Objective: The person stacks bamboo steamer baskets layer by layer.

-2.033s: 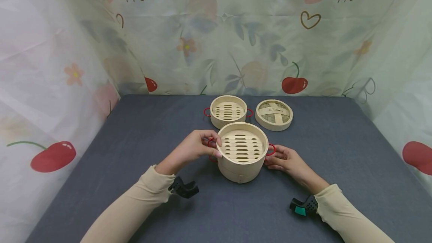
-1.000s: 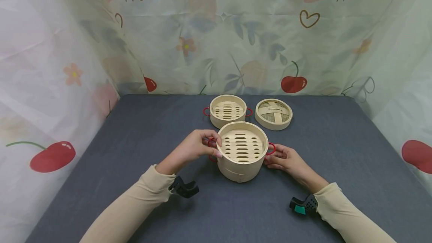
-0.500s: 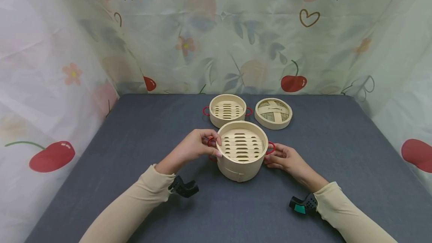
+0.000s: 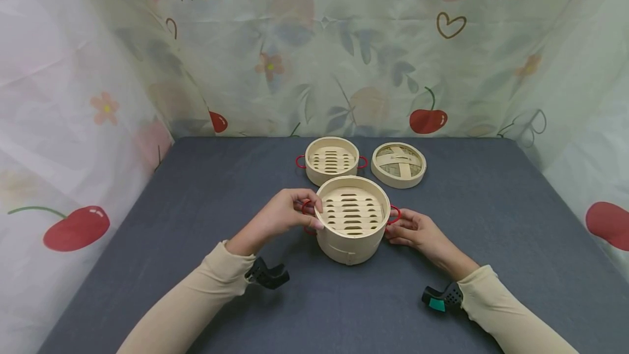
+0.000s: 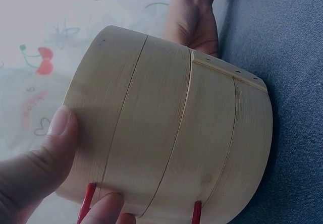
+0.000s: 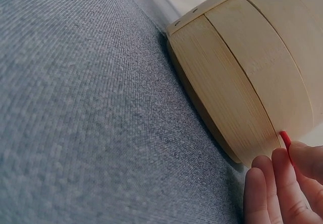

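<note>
Near the middle of the table stands a stack of bamboo steamers [image 4: 350,247], its slatted top facing up. Red handles stick out on both sides; in the left wrist view an upper handle [image 5: 87,204] and a lower handle [image 5: 197,213] show. My left hand [image 4: 287,213] grips the upper steamer at its left rim, with the thumb against the outer wall and fingers around the upper handle. On the other side, my right hand [image 4: 417,232] pinches a red handle [image 6: 285,142] between thumb and fingers, low by the cloth. Parts of the left fingers are hidden behind the stack.
Right behind the stack sits another bamboo steamer [image 4: 333,177] with red handles. A woven bamboo lid [image 4: 399,180] lies to its right. Dark grey cloth [image 4: 206,173] covers the table, and a printed curtain [image 4: 236,97] hangs along the back and sides.
</note>
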{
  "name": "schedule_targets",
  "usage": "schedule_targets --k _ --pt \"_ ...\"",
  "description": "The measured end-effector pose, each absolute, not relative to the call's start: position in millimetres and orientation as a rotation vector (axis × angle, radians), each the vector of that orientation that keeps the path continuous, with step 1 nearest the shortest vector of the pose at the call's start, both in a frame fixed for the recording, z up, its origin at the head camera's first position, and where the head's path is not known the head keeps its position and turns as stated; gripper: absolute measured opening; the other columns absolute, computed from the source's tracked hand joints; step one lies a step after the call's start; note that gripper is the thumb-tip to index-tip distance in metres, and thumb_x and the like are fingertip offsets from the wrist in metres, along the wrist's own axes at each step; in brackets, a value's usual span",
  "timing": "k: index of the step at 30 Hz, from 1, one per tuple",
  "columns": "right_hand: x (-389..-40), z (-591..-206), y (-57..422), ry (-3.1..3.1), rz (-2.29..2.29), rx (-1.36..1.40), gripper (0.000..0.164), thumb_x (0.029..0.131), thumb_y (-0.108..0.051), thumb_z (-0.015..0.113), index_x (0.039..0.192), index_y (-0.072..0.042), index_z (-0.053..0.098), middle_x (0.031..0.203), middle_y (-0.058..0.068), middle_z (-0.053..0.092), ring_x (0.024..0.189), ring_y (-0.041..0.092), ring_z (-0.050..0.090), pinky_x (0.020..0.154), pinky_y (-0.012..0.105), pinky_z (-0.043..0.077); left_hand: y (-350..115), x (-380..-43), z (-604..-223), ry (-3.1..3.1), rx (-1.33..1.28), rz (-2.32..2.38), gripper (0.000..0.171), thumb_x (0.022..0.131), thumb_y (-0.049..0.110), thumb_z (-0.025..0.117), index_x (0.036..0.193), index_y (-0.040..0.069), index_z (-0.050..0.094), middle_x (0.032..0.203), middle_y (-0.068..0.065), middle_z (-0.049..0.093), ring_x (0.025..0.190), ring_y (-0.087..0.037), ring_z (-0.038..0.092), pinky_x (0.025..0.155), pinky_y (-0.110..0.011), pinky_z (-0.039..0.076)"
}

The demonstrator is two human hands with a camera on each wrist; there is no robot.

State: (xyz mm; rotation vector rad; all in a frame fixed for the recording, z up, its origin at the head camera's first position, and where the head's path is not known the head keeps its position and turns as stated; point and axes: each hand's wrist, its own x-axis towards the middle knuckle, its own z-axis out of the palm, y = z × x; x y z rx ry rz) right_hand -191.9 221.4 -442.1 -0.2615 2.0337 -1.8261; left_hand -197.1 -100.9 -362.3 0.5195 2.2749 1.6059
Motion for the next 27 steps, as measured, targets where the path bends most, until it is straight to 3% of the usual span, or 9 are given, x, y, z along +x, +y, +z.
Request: schedule_targets --k 6,16,23,27 --pt "-191.5 -441.8 221.4 2.029 -1.829 -0.260 0.056 0.094 -0.011 0.063 0.137 0.012 0.036 0.097 -0.003 0.069 0.091 0.010 0.067 0.081 0.028 0.056 -100.6 -196.6 -363.2 2.275 0.519 1.604 0.023 0.073 0.002 0.082 0.089 0.001 0.067 0.080 -0.005 0.065 0.074 -0.016 0.059 0.065 -0.027 0.050" --pt "-190.8 -441.5 221.7 2.028 -1.830 -0.264 0.056 0.094 -0.011 0.063 0.137 0.011 0.036 0.098 -0.002 0.069 0.092 0.010 0.067 0.082 0.028 0.056 -100.6 -196.5 -363.0 2.263 0.520 1.604 0.023 0.074 0.002 0.082 0.090 0.001 0.066 0.079 -0.005 0.065 0.072 -0.016 0.060 0.069 -0.041 0.054" --pt "-191.3 -441.3 222.0 2.029 -1.826 -0.263 0.055 0.095 -0.011 0.063 0.137 0.011 0.036 0.098 -0.002 0.069 0.092 0.011 0.067 0.082 0.028 0.056 -101.0 -195.7 -361.5 2.283 0.508 1.594 0.023 0.074 0.003 0.082 0.090 0.001 0.066 0.078 -0.002 0.064 0.073 -0.016 0.058 0.065 -0.031 0.050" --pt "-191.1 -440.7 221.5 2.030 -1.825 -0.264 0.054 0.095 -0.011 0.062 0.137 0.011 0.036 0.098 -0.002 0.069 0.092 0.011 0.067 0.082 0.028 0.056 -100.5 -195.6 -361.0 2.280 0.499 1.588 0.023 0.074 0.003 0.082 0.091 0.001 0.066 0.078 -0.001 0.064 0.074 -0.015 0.058 0.068 -0.036 0.051"
